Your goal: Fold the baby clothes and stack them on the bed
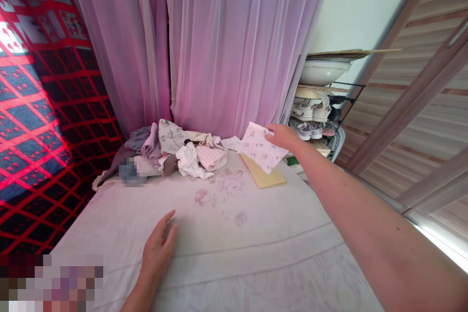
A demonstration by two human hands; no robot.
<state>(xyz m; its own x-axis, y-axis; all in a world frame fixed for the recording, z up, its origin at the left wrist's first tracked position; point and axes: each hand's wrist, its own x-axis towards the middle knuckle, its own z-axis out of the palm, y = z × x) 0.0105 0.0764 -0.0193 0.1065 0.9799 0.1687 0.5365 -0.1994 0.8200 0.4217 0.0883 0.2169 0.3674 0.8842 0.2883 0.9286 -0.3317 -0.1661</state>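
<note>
My right hand (281, 136) reaches to the far right of the bed and grips a folded white cloth (261, 148) with a small print by its corner. Below that cloth, partly covered by it, a folded yellow cloth (261, 173) lies flat on the sheet. My left hand (160, 241) is over the near middle of the bed, fingers apart, with nothing in it. Beyond it lies a heap of clothes, among them a crumpled white garment (192, 161), a pink ribbed garment (212, 156) and a grey printed garment (171, 137).
A pale floral sheet (234, 243) covers the bed. Lilac curtains (226, 48) hang behind it, and a red and black patterned cloth (47, 107) hangs at left. On the right stand a rack with shoes (310, 109), a white basin (325, 72) and a wooden wardrobe (413, 97).
</note>
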